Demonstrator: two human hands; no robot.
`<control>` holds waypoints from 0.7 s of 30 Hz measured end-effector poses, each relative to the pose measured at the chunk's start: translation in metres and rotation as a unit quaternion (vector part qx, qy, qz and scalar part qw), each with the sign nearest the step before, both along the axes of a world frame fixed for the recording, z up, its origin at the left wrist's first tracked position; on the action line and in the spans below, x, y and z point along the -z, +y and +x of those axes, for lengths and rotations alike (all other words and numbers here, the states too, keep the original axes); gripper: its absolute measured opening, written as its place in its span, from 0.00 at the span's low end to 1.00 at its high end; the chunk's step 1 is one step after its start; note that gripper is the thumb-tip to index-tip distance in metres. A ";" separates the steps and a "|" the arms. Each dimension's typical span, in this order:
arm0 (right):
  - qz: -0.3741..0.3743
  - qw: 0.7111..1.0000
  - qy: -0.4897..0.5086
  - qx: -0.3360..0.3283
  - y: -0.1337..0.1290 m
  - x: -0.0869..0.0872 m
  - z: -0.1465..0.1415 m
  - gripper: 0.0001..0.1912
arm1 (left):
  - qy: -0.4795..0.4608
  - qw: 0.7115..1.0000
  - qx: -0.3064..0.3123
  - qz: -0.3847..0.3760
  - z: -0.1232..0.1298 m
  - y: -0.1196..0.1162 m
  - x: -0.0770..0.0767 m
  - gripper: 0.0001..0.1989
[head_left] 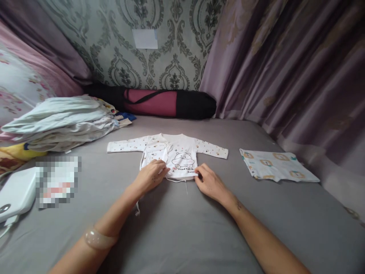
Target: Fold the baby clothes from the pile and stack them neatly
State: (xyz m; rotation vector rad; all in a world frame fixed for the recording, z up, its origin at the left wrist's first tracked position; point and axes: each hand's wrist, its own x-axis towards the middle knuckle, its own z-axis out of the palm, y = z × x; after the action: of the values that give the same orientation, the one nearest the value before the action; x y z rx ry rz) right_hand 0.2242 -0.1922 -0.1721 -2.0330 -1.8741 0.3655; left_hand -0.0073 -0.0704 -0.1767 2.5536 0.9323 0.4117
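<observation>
Left hand (pixel 152 176) touches, right hand (pixel 211 184) pinches shirt hem (pixel 182 177) (wide sheet (pixel 182 228) around)

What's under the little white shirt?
Around the shirt you can see the grey sheet, and a thin white string lies between the left hand and right hand. Directly underneath is covered, so I can't tell.

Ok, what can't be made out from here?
In the head view:
Baby shirt: part of its lower edge, hidden by the left hand.
Pixelated item: its details, blurred out.
White device: left part, cut off by the picture edge.
Clothes pile: lower layers, largely covered by upper ones.
Wall paper sheet: any writing, too small to tell.
</observation>
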 end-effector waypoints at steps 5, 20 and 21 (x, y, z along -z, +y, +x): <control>-0.036 0.991 -0.076 0.105 0.003 0.000 -0.017 0.09 | -0.028 0.996 -0.086 0.015 0.003 -0.002 0.013 0.12; -0.084 0.992 -0.080 0.040 -0.002 -0.004 -0.019 0.17 | -0.030 0.987 -0.144 -0.061 0.007 0.006 0.012 0.14; -0.087 0.992 -0.080 0.038 -0.003 -0.004 -0.019 0.17 | -0.028 0.987 -0.145 -0.061 0.007 0.005 0.012 0.14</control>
State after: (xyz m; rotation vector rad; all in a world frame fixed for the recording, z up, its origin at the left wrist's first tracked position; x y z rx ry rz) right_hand 0.2052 -0.1957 -0.1677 -2.3035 -1.9098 0.3655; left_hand -0.0008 -0.0653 -0.1891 2.2899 1.2736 0.4890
